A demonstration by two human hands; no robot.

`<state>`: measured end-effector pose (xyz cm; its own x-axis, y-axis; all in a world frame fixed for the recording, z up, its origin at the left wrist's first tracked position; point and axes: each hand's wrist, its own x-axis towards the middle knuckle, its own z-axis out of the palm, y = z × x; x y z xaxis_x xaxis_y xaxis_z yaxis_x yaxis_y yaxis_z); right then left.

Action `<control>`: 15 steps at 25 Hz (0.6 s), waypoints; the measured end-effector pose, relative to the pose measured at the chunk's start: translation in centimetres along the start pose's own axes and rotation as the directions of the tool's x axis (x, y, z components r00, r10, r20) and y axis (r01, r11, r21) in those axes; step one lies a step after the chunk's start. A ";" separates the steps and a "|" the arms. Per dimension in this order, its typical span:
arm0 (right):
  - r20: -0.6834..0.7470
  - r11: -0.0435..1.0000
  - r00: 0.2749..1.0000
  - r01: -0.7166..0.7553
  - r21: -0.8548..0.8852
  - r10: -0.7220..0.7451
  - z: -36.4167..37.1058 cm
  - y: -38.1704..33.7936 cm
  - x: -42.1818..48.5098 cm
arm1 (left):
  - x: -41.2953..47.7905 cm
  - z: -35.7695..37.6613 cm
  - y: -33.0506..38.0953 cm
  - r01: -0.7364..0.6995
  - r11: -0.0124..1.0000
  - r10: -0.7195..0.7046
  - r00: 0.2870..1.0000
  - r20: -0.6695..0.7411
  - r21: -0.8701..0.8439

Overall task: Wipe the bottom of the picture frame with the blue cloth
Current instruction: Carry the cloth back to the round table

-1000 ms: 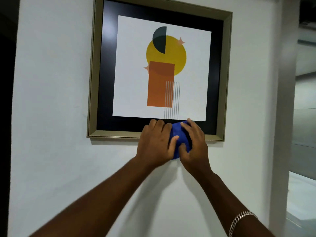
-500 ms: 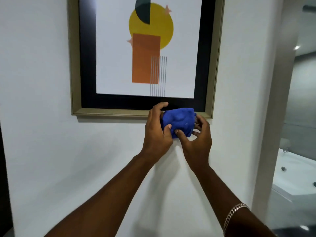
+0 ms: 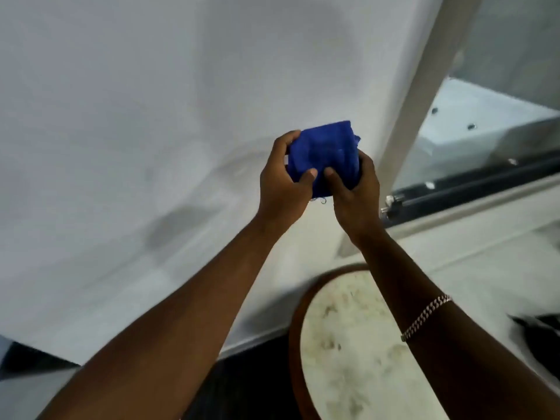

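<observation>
Together, two hands — left hand (image 3: 281,183), right hand (image 3: 354,192) — clutching one blue cloth (image 3: 324,156)

1. blue cloth (image 3: 324,156) — deep blue, bunched into a compact folded wad; top edge roughly flat, a frayed corner sticking out at upper right; loose threads hanging off the bottom edge
2. position — held up in front of the plain white wall (image 3: 151,116), gripped from both sides; thumbs pressed on its near face
3. picture frame: out of view in this shot
</observation>
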<state>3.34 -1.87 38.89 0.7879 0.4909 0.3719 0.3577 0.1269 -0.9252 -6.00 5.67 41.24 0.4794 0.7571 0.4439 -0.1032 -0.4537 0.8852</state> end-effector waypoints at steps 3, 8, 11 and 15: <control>0.029 0.962 0.963 -0.267 -0.051 0.269 -3.2 8.5 -3.1 | -5.0 4.1 -7.3 0.176 0.982 -0.182 0.979 0.090 0.070; -0.047 0.793 0.814 -0.576 -0.197 0.579 -6.6 23.0 -8.8 | -14.2 9.3 -20.6 0.432 0.894 -0.448 0.870 0.205 0.120; -0.088 0.701 0.749 -0.649 -0.295 0.657 -7.5 30.3 -11.6 | -18.0 11.1 -27.7 0.566 0.803 -0.594 0.742 0.309 0.186; -0.039 0.621 0.693 -0.668 -0.410 0.719 -7.1 36.9 -13.8 | -20.7 11.9 -34.1 0.668 0.697 -0.714 0.615 0.333 0.262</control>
<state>9.21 -10.10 0.19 0.8233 0.3979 -0.4048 -0.0983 -0.6024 -0.7921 -2.02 -0.17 0.20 0.6592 0.6331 -0.4058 0.4761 0.0663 0.8769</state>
